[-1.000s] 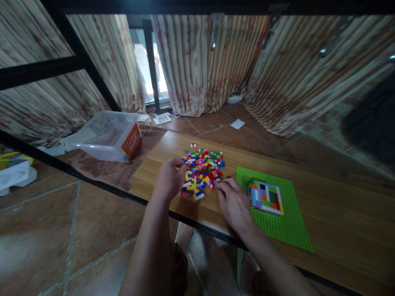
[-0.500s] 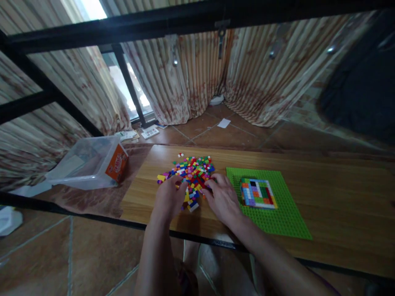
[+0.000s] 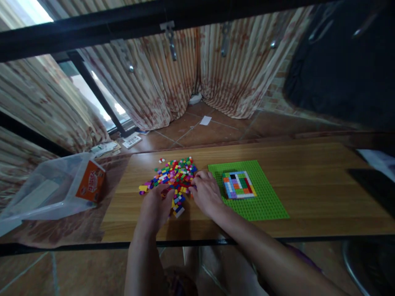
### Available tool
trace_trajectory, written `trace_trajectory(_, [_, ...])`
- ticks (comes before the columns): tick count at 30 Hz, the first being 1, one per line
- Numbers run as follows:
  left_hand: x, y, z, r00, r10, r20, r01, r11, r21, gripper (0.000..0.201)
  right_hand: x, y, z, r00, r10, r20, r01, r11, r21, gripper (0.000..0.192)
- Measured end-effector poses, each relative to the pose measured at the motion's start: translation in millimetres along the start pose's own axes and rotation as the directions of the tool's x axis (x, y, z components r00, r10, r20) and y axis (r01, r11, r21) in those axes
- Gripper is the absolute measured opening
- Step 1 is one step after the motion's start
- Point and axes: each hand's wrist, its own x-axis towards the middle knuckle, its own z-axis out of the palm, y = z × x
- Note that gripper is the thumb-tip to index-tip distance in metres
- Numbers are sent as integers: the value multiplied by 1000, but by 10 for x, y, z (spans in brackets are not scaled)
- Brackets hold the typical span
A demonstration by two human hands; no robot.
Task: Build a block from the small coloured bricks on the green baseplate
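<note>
A heap of small coloured bricks [image 3: 174, 174] lies on the wooden table [image 3: 308, 181]. My left hand [image 3: 156, 205] rests palm down on the heap's near left edge, fingers spread among the bricks. My right hand [image 3: 206, 193] lies on the heap's right edge, its fingertips curled into the bricks; whether it pinches one I cannot make out. Just right of that hand lies a green baseplate [image 3: 262, 203] with a rectangular patch of mixed-colour bricks [image 3: 238, 185] pressed onto it.
A clear plastic box with an orange label [image 3: 58, 189] lies tilted on the floor at the left. Black metal bars [image 3: 123, 22] cross the top of the view. Curtains hang behind, with papers [image 3: 131, 140] on the tiled floor. A dark bag [image 3: 339, 61] hangs at upper right.
The view has swung to the right and tilted. Both hands have slid into the brick heap's near edges and spread some bricks leftward.
</note>
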Motion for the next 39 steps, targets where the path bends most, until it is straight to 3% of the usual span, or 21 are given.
trace_trajectory(10, [19,64,33,999,-4,35,4,1000,-5,31,-5,31,-53,997,-20,74,30,990,-136,20])
trace_trajectory(19, [27,103,55,999,-8,37,8,1000,7,36,-24,14,-20,998,-52,33,55,994,-94,13])
trace_trajectory(25, [2,221,5,998,54,-40,-61,981,-185,33,-111,-9,-146,981,-177,-80,185,977,105,8])
trace_trajectory(29, [-25,276,12,987,163,-4,-155,927,-342,21,-222,71,-347,987,-141,-74,154,961,230,12])
trace_trajectory(34, [-69,454,206,975,219,34,-159,798,-581,18,-326,259,-650,993,-115,-35,120,927,355,9])
trace_trajectory(39, [-104,729,489,968,248,32,-156,698,-699,16,-385,486,-893,997,-73,32,55,923,381,11])
